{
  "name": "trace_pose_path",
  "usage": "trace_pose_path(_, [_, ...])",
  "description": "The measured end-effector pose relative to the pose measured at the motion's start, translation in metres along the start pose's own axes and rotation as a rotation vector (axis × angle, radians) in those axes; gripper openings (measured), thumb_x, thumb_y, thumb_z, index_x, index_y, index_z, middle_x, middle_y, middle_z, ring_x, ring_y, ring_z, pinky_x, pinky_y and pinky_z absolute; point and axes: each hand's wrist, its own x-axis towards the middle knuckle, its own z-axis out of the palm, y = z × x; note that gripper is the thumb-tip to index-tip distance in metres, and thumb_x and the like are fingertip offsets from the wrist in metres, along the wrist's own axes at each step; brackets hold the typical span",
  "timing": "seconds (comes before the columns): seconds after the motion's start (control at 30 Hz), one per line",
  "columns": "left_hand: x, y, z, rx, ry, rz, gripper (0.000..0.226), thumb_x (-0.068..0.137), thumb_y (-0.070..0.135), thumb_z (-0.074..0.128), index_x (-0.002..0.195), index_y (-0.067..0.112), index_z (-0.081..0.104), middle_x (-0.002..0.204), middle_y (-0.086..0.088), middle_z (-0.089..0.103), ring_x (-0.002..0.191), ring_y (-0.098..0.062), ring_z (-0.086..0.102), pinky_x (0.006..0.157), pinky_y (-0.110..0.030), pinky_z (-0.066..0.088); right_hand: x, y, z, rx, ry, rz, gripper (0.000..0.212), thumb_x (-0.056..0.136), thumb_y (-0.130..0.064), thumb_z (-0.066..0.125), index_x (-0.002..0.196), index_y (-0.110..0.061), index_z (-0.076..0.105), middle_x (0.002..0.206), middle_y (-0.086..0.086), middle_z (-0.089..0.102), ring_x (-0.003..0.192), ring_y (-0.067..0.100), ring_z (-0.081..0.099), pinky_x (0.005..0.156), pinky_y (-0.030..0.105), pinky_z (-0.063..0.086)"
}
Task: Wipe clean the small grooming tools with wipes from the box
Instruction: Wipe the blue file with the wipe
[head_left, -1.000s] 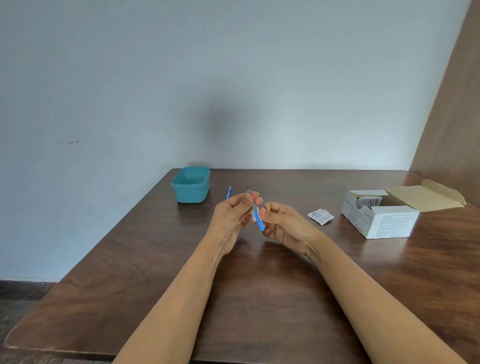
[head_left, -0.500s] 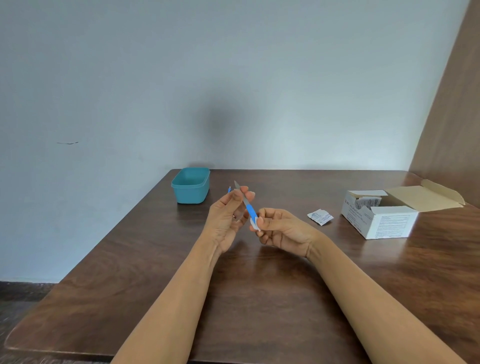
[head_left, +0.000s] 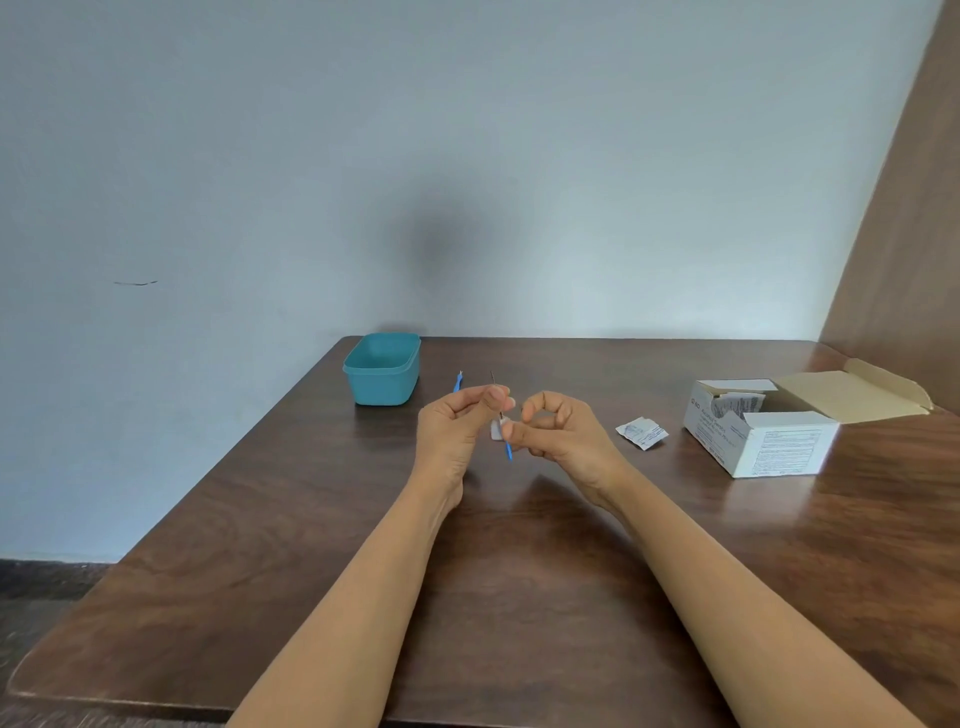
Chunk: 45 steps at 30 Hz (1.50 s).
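Presently left hand (head_left: 457, 421) pinches slim tool (head_left: 508, 450), metal tip up, blue handle down; right hand (head_left: 563, 434) pinches white wipe (head_left: 496, 430) round it.

**Count at the surface**

Two hands: left hand (head_left: 457, 421), right hand (head_left: 561, 431). Two blue-handled grooming tools: held tool (head_left: 508, 449), loose tool (head_left: 457, 383). One white wipe (head_left: 496, 430). One torn packet (head_left: 642, 432). One open box (head_left: 779, 447); the sachets inside are too bunched to count. One teal tub (head_left: 382, 379). One surface (head_left: 519, 571).
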Motion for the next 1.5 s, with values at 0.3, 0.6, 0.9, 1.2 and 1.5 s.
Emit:
trace_pose_path(0.3, [0.001,-0.004,0.005,0.09,0.119,0.005,0.015,0.078,0.017,0.075,0.091,0.01,0.075,0.079,0.004,0.073,0.073,0.002,0.067,0.068,-0.012,0.046,-0.001,0.004,0.004,-0.09,0.066,-0.081,0.026,0.074,0.001,0.077,0.081,-0.004,0.053,0.065,0.013,0.071,0.068,0.024,0.071,0.072,0.029,0.055])
trace_pose_path(0.6, [0.001,-0.004,0.004,-0.002,0.232,0.037,0.017,0.079,0.008,0.073,0.094,0.0,0.072,0.081,-0.002,0.071,0.066,0.009,0.064,0.057,0.001,0.044,0.003,0.014,0.01,-0.136,0.08,-0.082,0.033,0.07,-0.001,0.081,0.067,-0.011,0.049,0.047,0.009,0.048,0.059,0.025,0.056,0.067,0.033,0.055])
trace_pose_path(0.9, [-0.003,-0.007,0.011,-0.031,0.155,-0.026,0.011,0.08,0.003,0.07,0.091,0.0,0.071,0.08,-0.007,0.071,0.067,0.002,0.066,0.063,-0.009,0.048,0.007,0.016,0.008,-0.225,0.279,-0.175,0.035,0.06,-0.025,0.084,0.061,-0.024,0.05,0.06,0.023,0.058,0.061,0.021,0.055,0.065,0.038,0.05])
trace_pose_path(1.2, [-0.001,0.0,0.006,-0.1,0.262,-0.064,0.015,0.078,0.008,0.073,0.092,0.003,0.072,0.088,-0.001,0.072,0.079,-0.001,0.059,0.077,-0.017,0.043,0.002,0.012,0.014,-0.438,0.112,-0.151,0.041,0.077,-0.013,0.076,0.068,-0.02,0.036,0.063,0.006,0.065,0.06,0.011,0.057,0.065,0.031,0.047])
trace_pose_path(1.5, [0.003,-0.003,0.006,-0.073,0.312,-0.045,0.017,0.079,0.009,0.073,0.095,0.002,0.073,0.084,0.002,0.071,0.081,-0.001,0.061,0.068,-0.01,0.036,0.005,0.016,0.019,-0.518,0.093,-0.186,0.041,0.083,-0.005,0.067,0.071,-0.02,0.03,0.06,-0.001,0.056,0.056,0.007,0.053,0.059,0.024,0.043])
